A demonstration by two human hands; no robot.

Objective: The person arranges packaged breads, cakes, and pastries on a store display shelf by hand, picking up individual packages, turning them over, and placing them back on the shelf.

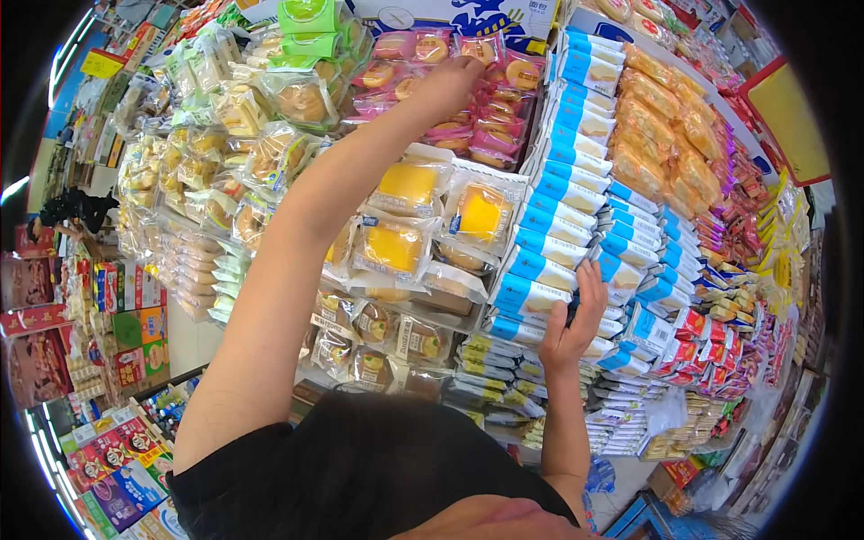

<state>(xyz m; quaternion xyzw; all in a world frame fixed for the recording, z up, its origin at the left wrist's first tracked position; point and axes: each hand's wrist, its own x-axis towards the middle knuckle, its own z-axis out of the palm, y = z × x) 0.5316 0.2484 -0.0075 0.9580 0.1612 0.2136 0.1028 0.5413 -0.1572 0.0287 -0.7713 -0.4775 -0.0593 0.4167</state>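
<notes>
My left hand [454, 83] reaches far out to the top of the display. Its fingers are closed at the lower edge of a pink packet with a round pastry [481, 49], among several similar pink packets [499, 112]. The fingertips are partly hidden. My right hand [574, 319] lies open, fingers stretched, against the rows of blue and white packets [549, 220]. Below my left hand are clear-wrapped yellow cakes [393, 247]. Packaged brown cakes [373, 324] lie nearer to my body.
Bagged round buns [301, 99] and other wrapped breads [180, 180] are piled at the left. Orange-tinted bread packets [661, 117] fill the right side. Small red and white packets [697, 337] lie lower right. A yellow sign with a red frame [787, 121] stands at the far right.
</notes>
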